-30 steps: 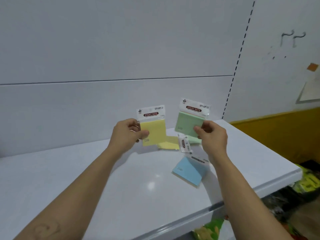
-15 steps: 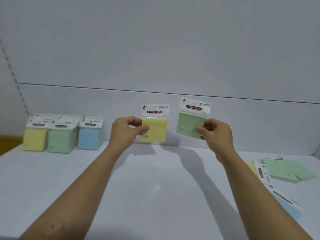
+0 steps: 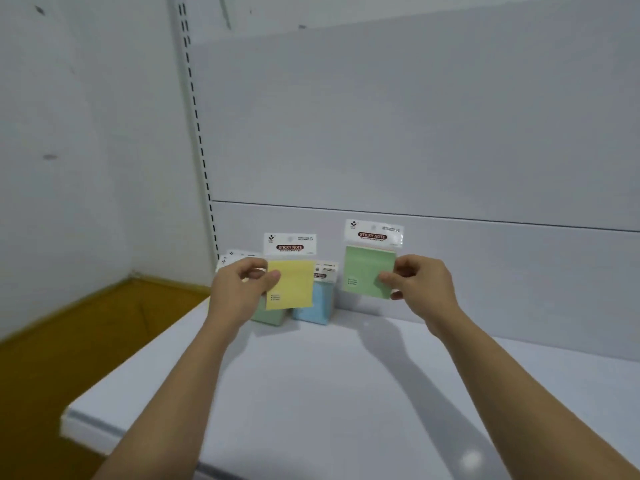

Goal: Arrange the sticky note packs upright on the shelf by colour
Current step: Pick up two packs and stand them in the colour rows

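Left hand (image 3: 239,292) pinches yellow pack (image 3: 290,275), right hand (image 3: 420,284) pinches green pack (image 3: 370,265), both upright above shelf (image 3: 346,393); blue pack (image 3: 317,303) stands behind.

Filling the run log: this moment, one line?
left hand pinches yellow pack | right hand pinches green pack | both aloft before upright stacks

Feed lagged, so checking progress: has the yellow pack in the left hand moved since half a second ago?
Yes. The yellow pack went left: earlier well right of the standing blue stack, now overlapping it.
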{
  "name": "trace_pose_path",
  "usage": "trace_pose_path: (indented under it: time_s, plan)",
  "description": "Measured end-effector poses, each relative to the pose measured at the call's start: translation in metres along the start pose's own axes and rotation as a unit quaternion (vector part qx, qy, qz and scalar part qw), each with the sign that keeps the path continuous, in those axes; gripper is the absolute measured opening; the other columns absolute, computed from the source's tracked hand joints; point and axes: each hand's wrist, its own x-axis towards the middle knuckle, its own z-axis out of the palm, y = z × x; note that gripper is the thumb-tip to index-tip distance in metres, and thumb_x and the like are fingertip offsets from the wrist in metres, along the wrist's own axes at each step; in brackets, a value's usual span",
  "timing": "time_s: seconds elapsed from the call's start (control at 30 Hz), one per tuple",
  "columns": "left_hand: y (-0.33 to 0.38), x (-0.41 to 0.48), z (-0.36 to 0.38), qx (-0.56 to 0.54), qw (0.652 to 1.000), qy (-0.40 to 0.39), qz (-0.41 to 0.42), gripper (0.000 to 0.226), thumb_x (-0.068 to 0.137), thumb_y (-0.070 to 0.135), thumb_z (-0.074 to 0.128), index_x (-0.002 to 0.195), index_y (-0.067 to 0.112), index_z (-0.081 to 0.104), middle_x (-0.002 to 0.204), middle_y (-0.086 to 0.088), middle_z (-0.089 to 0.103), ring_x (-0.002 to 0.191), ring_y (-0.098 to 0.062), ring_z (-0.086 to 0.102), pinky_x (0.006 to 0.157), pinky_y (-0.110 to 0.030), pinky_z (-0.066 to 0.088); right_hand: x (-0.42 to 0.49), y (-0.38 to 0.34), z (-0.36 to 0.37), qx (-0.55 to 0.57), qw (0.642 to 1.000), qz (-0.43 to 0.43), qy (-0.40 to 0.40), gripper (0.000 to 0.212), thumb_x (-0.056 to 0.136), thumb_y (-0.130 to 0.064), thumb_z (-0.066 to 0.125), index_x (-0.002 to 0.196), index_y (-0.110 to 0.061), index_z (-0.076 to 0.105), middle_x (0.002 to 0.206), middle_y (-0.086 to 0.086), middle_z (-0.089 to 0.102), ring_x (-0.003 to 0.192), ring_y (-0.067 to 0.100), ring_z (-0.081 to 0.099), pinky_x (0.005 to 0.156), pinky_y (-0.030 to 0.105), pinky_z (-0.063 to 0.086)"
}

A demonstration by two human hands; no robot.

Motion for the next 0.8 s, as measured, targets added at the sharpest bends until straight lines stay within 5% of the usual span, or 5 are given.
trace_pose_path:
  time_s: [0.23, 0.5, 0.8]
  plan:
    - [-0.036, 0.034, -0.064, 0.034, 0.999, 0.023, -0.019, 0.019, 0.078, 0.007, 0.074, 0.096, 0.007, 0.067, 0.086, -0.008, 0.064, 0.063, -0.016, 0.059, 0.056, -0.024, 0.044, -0.004, -0.011, 0.068, -0.019, 0.999, 0.0, -0.026, 0.013, 0.074, -0.006, 0.078, 0.078, -0.012, 0.068, 0.075, 0.004, 0.069, 0.066, 0.022, 0.068, 0.059, 0.031, 0.057]
    - [-0.086, 0.062, -0.102, 0.126, 0.991, 0.051, -0.017, 0.011, 0.076, 0.01, 0.075, 0.083, 0.017, 0.069, 0.079, -0.003, 0.068, 0.073, -0.019, 0.063, 0.075, -0.034, 0.051, -0.015, 0.005, 0.153, -0.055, 0.998, 0.011, -0.029, 0.021, 0.068, -0.012, 0.081, 0.078, -0.018, 0.063, 0.071, 0.002, 0.066, 0.071, 0.026, 0.067, 0.071, 0.045, 0.056]
    - [-0.124, 0.093, -0.099, 0.127, 0.991, 0.041, -0.026, 0.013, 0.077, 0.006, 0.074, 0.089, 0.01, 0.069, 0.08, -0.004, 0.066, 0.074, -0.018, 0.06, 0.072, -0.028, 0.047, -0.021, 0.024, 0.217, -0.093, 0.995, 0.032, 0.005, 0.02, 0.07, -0.014, 0.08, 0.08, -0.011, 0.064, 0.075, 0.0, 0.063, 0.073, 0.021, 0.059, 0.069, 0.03, 0.046]
